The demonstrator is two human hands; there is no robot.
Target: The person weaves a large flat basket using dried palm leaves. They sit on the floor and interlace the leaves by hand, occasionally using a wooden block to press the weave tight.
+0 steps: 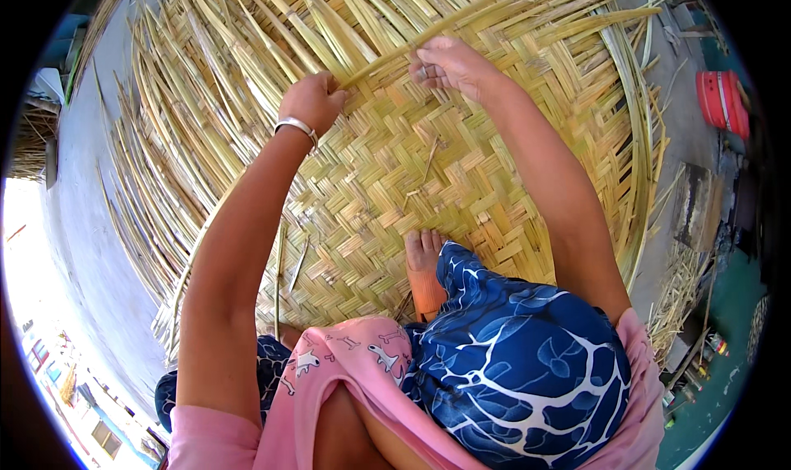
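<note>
A large woven mat (470, 186) of flat yellow-green strips spreads below me, and its weave runs in a zigzag pattern. My left hand (313, 103), with a pale bangle at the wrist, is closed around the end of a long flat strip (375, 68). That strip slants up and to the right across the mat's far part. My right hand (453, 68) is beside the same strip, its fingers bent and a little smeared. Whether they grip the strip is unclear. Many loose strip ends (177, 99) fan out past the weave at the far and left sides.
My bare foot (424, 252) rests on the mat, near my blue patterned clothing (527, 363). Loose strips (643, 140) curve along the mat's right side. Beyond it lie a red object (723, 102) and a scatter of dry straw (680, 297). Grey floor (86, 215) borders the left.
</note>
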